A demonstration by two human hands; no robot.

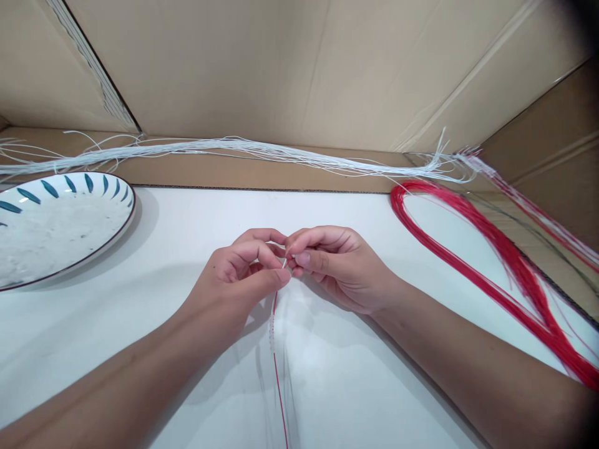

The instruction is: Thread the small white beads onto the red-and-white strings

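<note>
- Okay, both hands were up close together over the middle of the surface [355,386], fingertips touching or nearly so.
- Left hand [229,274]: thumb and index finger pinched together at the tips, other fingers loosely curled. It had hold of the red string [279,386]; exact grip under the thumb was hidden.
- Right hand [344,262]: thumb and index finger also pinched, other fingers bent underneath. It had the upper end of a thin white piece [284,263], which showed between the two pinches. Couldn't tell how that piece joined the string.
- Red string ran from below the left thumb down toward the wearer and out at the bottom edge.
- Small clear beads [272,333] sat in a row on the string, a little below the left thumb.
- Plate [77,186] stood at far left, white with blue-green leaf marks and a dark rim, heaped with small whitish, see-through bits too fine to make out.
- White strings [281,149] lay in a long bundle along the back, in front of the cardboard wall [224,68].
- Red bundle [496,242] lay looped at right, beside the right forearm.
</note>
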